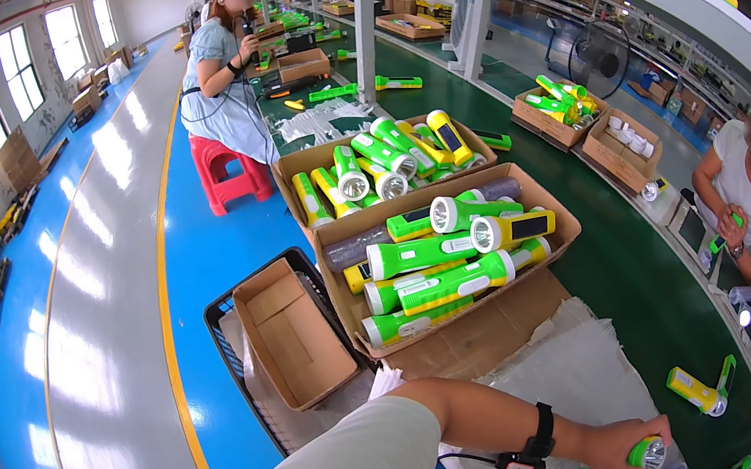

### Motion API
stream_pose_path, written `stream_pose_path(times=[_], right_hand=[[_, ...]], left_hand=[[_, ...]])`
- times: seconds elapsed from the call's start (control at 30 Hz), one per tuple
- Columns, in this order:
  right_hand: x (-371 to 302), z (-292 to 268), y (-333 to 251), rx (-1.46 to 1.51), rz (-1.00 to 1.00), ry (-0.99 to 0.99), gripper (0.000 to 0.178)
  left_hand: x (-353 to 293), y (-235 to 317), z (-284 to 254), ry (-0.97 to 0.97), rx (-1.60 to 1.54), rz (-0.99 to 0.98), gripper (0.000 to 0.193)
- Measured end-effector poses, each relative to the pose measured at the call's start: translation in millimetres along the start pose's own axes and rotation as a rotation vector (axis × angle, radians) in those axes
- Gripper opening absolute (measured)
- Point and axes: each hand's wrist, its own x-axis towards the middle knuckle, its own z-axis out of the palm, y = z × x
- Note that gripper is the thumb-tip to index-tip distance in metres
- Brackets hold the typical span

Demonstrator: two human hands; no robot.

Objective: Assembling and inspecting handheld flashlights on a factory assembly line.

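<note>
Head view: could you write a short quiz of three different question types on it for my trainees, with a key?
1. What does the left hand hold? (a) a fan (b) a flashlight (c) a cardboard box
2. True or false: a black strap circles the left forearm.
3. Fill in: the seated person is on a ____ stool.

Key: 1. b; 2. true; 3. red

PLACE: I'm viewing a factory assembly hall remotely | BENCH: a long green worktop (613, 229) is running beside a gray metal frame (367, 22); cardboard boxes (342, 292) are holding many matching flashlights (456, 283) | STAFF: a person (224, 101) is sitting alongside | FLOOR: a yellow line (168, 339) is crossing glossy blue paint (211, 262)
</note>
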Motion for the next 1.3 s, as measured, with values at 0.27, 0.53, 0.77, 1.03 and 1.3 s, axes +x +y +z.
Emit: stream_pose_path(times=[0.27, 0.53, 0.77, 1.03, 1.3], right_hand=[[-4.4, 35.4, -10.8, -0.976, -0.629, -0.050, 0.051], [-21.7, 33.5, -37.6, -1.149, -0.711, -0.016, 0.057], [-64.8, 125.1, -179.2, -1.020, -0.915, -0.161, 0.064], [-53.3, 200.9, -198.3, -1.114, -1.067, -0.536, 0.071], [-64.0, 203.6, -185.2, -1.338, -0.950, -0.483, 0.087]], left_hand=[[-23.2, 13.3, -24.6, -0.030, -0.042, -0.200, 0.059], [-15.0, 9.5, -18.3, -0.047, -0.098, -0.222, 0.061], [-13.2, 5.5, -26.8, -0.054, -0.170, -0.210, 0.071], [-12.9, 17.4, -20.8, -0.033, -0.231, -0.261, 0.077], [-12.2, 15.1, -21.4, -0.045, -0.076, -0.100, 0.066]])
